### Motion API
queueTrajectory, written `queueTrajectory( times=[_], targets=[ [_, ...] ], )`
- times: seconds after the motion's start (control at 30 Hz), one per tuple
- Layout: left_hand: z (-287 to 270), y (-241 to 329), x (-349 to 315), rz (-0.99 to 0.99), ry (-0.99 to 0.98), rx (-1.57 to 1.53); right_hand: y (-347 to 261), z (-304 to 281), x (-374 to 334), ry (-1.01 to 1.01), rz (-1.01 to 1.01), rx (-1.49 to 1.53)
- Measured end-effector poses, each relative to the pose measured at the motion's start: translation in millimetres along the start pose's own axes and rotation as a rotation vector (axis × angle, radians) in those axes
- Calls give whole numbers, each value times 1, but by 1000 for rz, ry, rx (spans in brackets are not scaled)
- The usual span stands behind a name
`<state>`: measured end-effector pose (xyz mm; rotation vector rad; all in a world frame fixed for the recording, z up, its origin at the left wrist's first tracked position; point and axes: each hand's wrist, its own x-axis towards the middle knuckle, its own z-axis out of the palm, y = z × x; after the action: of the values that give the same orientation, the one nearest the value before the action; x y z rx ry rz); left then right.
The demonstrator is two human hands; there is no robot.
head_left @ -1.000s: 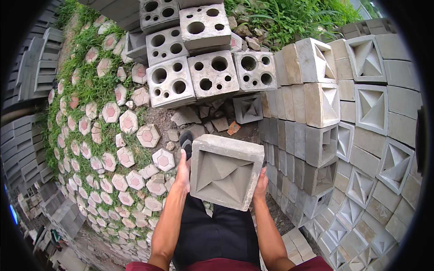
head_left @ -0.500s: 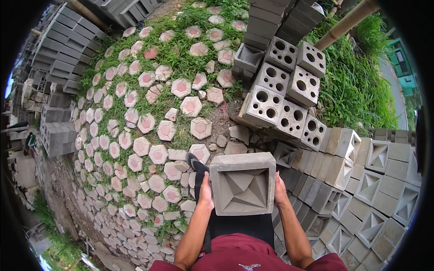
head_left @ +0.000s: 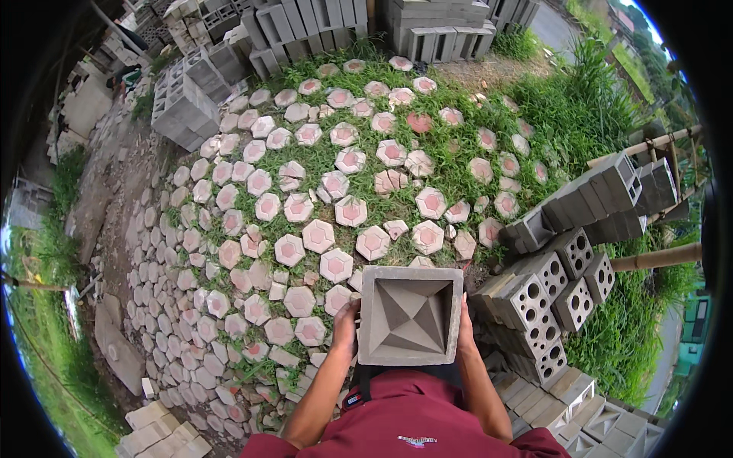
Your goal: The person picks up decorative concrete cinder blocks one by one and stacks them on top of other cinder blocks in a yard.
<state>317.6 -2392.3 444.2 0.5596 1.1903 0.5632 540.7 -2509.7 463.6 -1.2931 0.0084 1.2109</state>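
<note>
A square grey concrete block (head_left: 413, 357) with a raised rim and a recessed pattern of triangular facets is held in front of my body. My left hand (head_left: 346, 330) grips its left side and my right hand (head_left: 464, 328) its right side, so both hands are closed on it. The patterned face is turned up toward me. Some fingers of both hands are hidden behind the block's sides.
Hexagonal pavers (head_left: 336, 265) with pinkish centres lie amid grass. At right stand concrete blocks with round holes (head_left: 527, 301) and a bamboo pole (head_left: 657, 257). Similar patterned blocks (head_left: 561, 416) are stacked lower right. Grey hollow blocks (head_left: 183, 107) stand at far left, more (head_left: 450, 42) at the back.
My view has swung to the left, so the stacks on the right have shifted toward the right edge. The block stays between both hands, its patterned face now seen more squarely.
</note>
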Motion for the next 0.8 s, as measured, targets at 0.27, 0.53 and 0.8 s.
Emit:
queueTrajectory(
  times=[0.27, 0.53, 0.8],
  targets=[
    [-49, 83, -3, 148, 263, -264, -28, 147, 76, -333, 168, -238],
    [-53, 159, 58, 296, 317, -406, -74, 255, 161, -562, 277, -276],
    [-51, 255, 170, 391, 336, -498, -124, 367, 272, -597, 269, -286]
  ],
)
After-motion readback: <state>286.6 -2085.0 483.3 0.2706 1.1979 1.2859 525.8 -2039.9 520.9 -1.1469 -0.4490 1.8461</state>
